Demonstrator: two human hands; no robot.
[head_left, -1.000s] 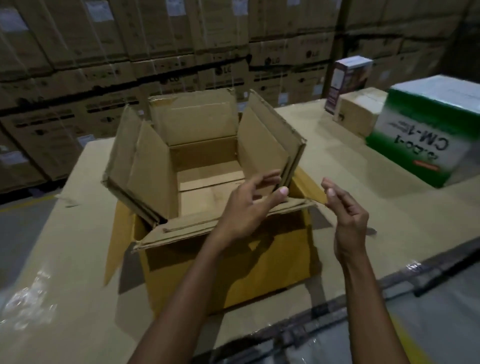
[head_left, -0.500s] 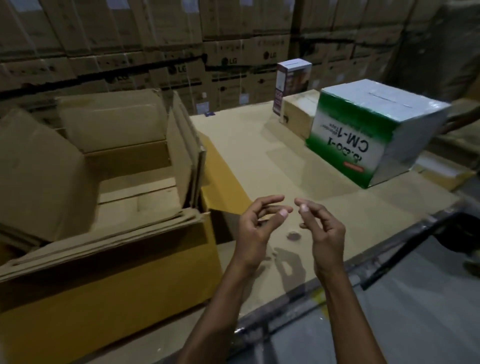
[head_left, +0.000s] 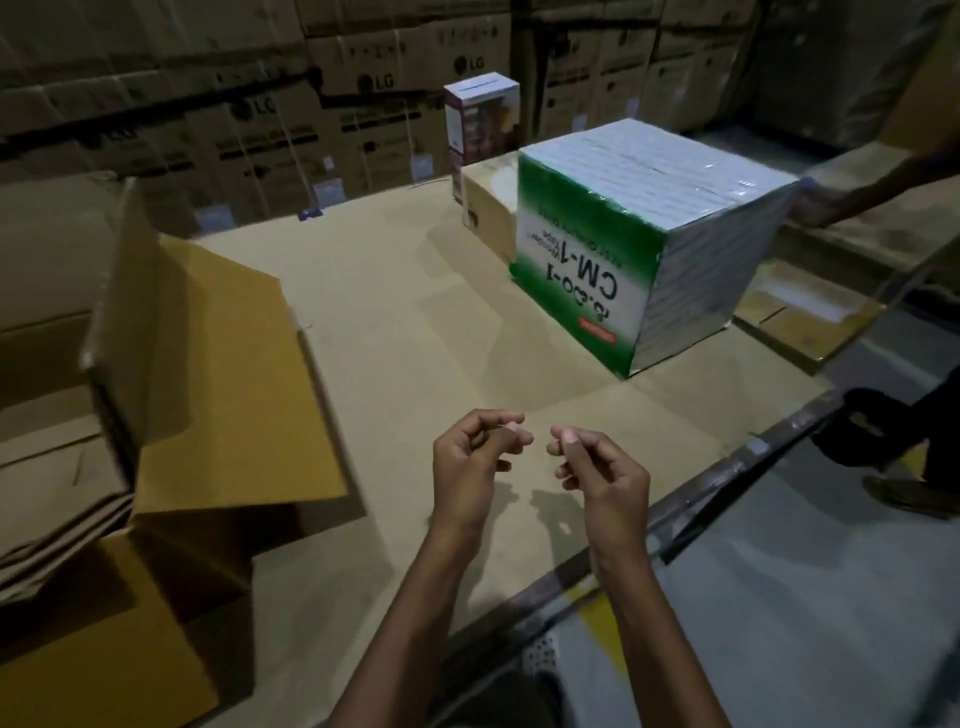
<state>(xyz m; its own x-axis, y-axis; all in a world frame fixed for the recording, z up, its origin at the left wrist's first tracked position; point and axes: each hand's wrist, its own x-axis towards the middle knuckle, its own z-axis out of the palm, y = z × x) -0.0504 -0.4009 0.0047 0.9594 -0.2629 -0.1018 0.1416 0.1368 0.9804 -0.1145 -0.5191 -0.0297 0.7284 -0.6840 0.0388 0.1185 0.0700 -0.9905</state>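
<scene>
My left hand (head_left: 475, 460) and my right hand (head_left: 597, 467) hover side by side above the front of the cardboard-covered table (head_left: 415, 322). Their fingers are loosely curled and nothing shows in either hand. An open brown cardboard box (head_left: 156, 597) stands at the left, its right flap (head_left: 218, 389) folded out toward my hands. A green and white wrapped box marked CM-1 (head_left: 623, 270) sits farther back on the right.
A small brown box (head_left: 488, 213) and an upright purple-white carton (head_left: 478, 119) stand behind the green box. Another person's hand (head_left: 821, 205) touches that box's far side; their shoe (head_left: 904, 493) is on the floor at right. Stacked LG cartons (head_left: 260, 130) wall the back.
The view has swung right, so the open box has slid to the left edge. My left hand has left the box flap and come beside my right hand. Another person's arm has appeared.
</scene>
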